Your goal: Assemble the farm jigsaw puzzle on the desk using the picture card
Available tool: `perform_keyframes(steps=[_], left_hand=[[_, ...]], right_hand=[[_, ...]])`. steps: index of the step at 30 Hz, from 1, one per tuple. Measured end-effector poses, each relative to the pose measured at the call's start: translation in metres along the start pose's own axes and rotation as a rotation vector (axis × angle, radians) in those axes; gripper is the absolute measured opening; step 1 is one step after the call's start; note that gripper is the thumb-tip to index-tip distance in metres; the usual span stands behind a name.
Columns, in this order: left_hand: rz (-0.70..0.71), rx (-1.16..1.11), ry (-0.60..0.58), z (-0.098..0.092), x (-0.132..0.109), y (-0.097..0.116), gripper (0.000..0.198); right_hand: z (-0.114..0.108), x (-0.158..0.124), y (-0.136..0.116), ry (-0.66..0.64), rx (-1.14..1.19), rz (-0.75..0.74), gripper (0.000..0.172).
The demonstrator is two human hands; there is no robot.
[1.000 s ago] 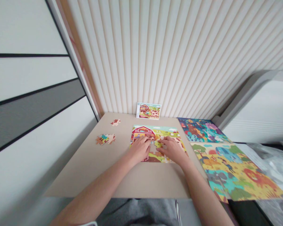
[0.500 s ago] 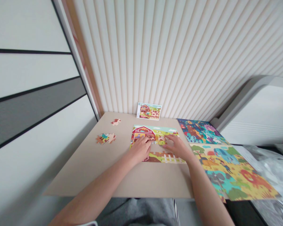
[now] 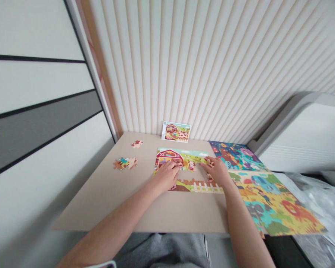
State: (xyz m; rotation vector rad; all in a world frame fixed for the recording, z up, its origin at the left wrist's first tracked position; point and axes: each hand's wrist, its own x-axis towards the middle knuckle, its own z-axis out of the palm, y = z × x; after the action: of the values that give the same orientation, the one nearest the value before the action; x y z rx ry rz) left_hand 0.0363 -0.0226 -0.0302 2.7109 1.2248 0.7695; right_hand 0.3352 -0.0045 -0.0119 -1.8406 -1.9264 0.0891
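Here, I watch the farm jigsaw puzzle [image 3: 192, 165] at the frame's centre, its gap between the two separated hands: left hand [image 3: 168, 175] over its lower left, right hand [image 3: 215, 169] across its right edge. Whether either grips a piece, I can't tell. The table [image 3: 184, 213] leaves room below.
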Motion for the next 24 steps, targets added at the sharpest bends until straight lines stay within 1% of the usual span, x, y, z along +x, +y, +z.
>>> perform_keyframes(steps=[3,6,8,10,12,20,24], left_hand=[[0.0,0.006,0.0,0.001,0.0,0.0,0.037],[0.001,0.01,-0.001,0.001,-0.001,0.0,0.035],[0.002,0.018,-0.002,0.0,0.0,0.0,0.034],[0.005,0.027,-0.006,-0.001,0.0,0.001,0.033],[0.008,0.03,-0.01,-0.001,0.0,0.001,0.033],[0.004,0.002,-0.011,-0.003,0.0,0.002,0.035],[0.006,-0.005,-0.009,-0.003,-0.001,0.001,0.035]], right_hand=[[0.0,0.0,-0.002,-0.041,0.033,-0.009,0.06],[0.001,-0.003,-0.011,-0.116,0.084,-0.113,0.062],[0.002,-0.005,-0.016,-0.18,0.122,-0.194,0.06],[0.002,-0.006,-0.017,-0.241,0.16,-0.237,0.058],[0.001,-0.007,-0.016,-0.272,0.183,-0.234,0.059],[-0.004,-0.007,-0.011,-0.289,0.192,-0.21,0.06],[-0.003,-0.007,-0.006,-0.317,0.222,-0.192,0.067]])
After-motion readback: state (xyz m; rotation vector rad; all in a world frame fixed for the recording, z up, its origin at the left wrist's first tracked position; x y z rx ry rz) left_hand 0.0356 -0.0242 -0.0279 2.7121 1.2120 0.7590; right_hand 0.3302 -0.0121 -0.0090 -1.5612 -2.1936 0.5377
